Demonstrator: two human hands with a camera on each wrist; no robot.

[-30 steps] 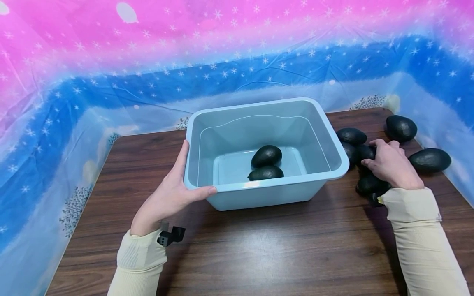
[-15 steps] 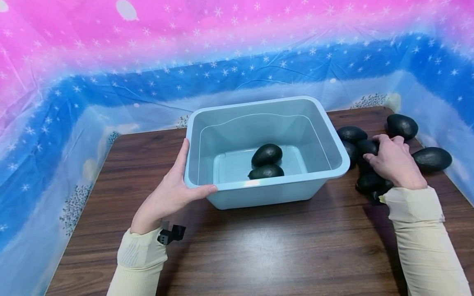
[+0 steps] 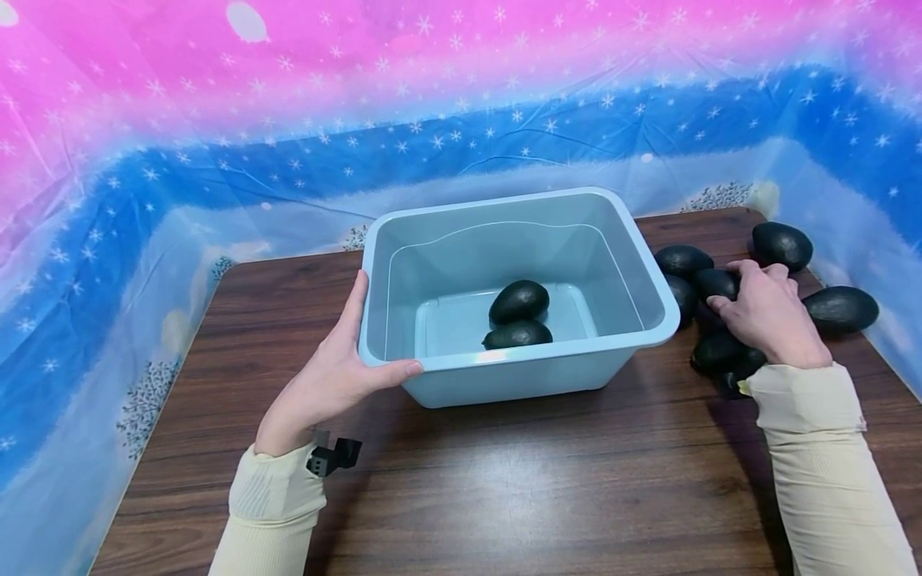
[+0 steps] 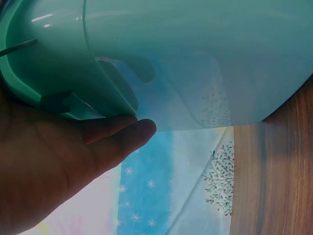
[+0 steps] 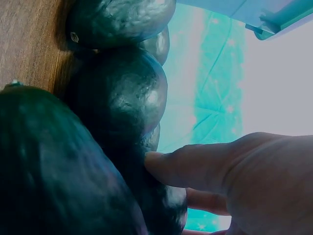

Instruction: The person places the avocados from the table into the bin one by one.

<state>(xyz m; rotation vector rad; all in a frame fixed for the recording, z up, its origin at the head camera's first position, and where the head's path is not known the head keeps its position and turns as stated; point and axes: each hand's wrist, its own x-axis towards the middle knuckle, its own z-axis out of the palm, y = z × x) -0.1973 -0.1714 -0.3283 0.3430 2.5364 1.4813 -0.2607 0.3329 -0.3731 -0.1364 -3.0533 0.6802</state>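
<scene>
My left hand (image 3: pixel 324 376) rests at the near left corner of a light blue-grey plastic bin (image 3: pixel 519 384), thumb along the front rim and straight fingers against the outer left side, as the left wrist view also shows. Two dark avocados (image 3: pixel 520 302) lie inside the bin. At the right, my right hand (image 3: pixel 774 316) holds a dark avocado (image 3: pixel 716 284) between thumb and fingers, within a cluster of others. In the right wrist view the thumb (image 5: pixel 190 166) presses on that avocado, while the other fingers are mostly hidden behind it.
Beside the bin's right end lie avocados (image 3: pixel 683 261) of the cluster, with more (image 3: pixel 720 352) by the right wrist. Two others (image 3: pixel 781 246) sit near the right table edge. A snowflake-printed cloth (image 3: pixel 461 144) encloses the brown wooden table (image 3: pixel 490 480) at the back and sides.
My right hand has shifted slightly right and up, and the avocado at its thumb now shows higher in the cluster. The left hand and the bin stay nearly still.
</scene>
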